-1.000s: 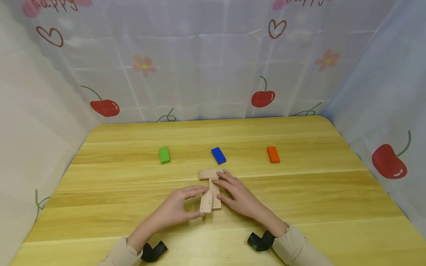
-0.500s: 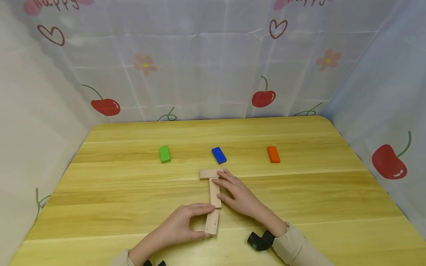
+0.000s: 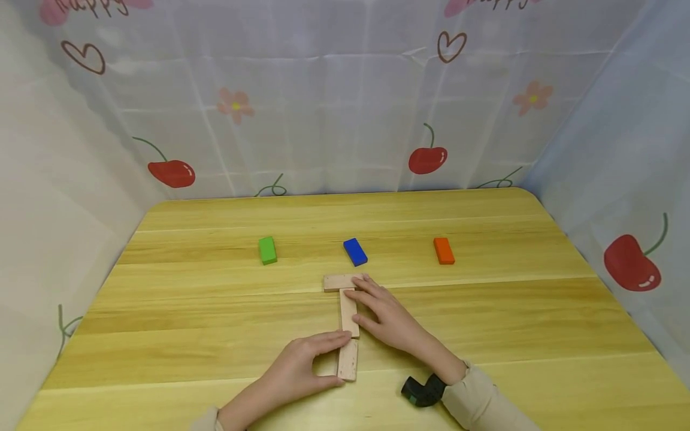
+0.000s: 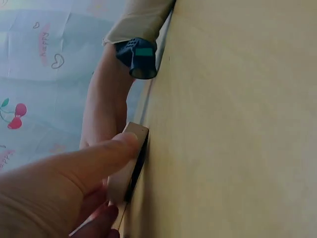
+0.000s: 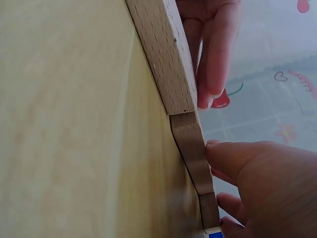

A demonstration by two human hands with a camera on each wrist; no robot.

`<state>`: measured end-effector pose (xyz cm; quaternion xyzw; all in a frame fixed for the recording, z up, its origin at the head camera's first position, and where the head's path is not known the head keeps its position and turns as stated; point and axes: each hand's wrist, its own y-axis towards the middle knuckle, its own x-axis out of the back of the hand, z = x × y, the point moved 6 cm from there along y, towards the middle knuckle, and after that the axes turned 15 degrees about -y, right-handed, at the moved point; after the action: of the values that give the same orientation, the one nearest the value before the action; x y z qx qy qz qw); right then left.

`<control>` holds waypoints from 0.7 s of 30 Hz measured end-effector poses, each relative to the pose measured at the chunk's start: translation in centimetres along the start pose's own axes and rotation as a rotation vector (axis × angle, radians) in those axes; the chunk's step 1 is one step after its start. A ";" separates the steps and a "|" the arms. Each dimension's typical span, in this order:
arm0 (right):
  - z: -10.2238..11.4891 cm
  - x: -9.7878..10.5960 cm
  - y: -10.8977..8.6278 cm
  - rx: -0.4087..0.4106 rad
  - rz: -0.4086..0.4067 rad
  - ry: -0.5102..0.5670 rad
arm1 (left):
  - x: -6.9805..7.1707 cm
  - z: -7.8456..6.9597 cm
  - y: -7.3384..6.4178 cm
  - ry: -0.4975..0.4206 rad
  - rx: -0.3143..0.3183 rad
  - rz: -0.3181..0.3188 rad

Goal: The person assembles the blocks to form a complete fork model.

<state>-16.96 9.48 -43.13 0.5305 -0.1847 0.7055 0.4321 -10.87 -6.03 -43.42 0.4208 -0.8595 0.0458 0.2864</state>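
Observation:
Three plain wooden blocks form a T on the table in the head view. My left hand (image 3: 295, 370) pinches the near block (image 3: 348, 361) by its ends, thumb at the front and fingers at the back. This block lines up with the middle block (image 3: 348, 311), their ends close together. Across the top lies the crosswise block (image 3: 337, 283). My right hand (image 3: 392, 317) rests its fairly straight fingertips on the crosswise and middle blocks, thumb against the middle one's right side. In the left wrist view, a dark gap shows under the gripped block (image 4: 124, 173).
Beyond the T lie a green block (image 3: 267, 250), a blue block (image 3: 355, 252) and an orange block (image 3: 444, 251), spaced apart in a row. The wooden table (image 3: 178, 287) is bordered by a printed curtain (image 3: 334, 120) at the back and sides.
My left hand brought its wooden block from beside the middle block toward me, then slightly right into line behind it. My right hand has stayed in place.

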 end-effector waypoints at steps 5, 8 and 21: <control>0.0 -0.1 0.0 0.003 -0.001 -0.013 | -0.3 0.2 -0.1 0.020 0.001 -0.012; 0.0 0.0 0.0 0.004 -0.002 -0.014 | -0.4 0.3 -0.2 0.035 0.002 -0.021; 0.0 -0.1 0.1 0.006 -0.006 -0.015 | -1.2 0.6 -0.3 0.221 0.109 0.016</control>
<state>-17.01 9.38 -43.15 0.5376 -0.1842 0.7007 0.4313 -10.34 -5.59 -44.59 0.4211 -0.8223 0.1408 0.3560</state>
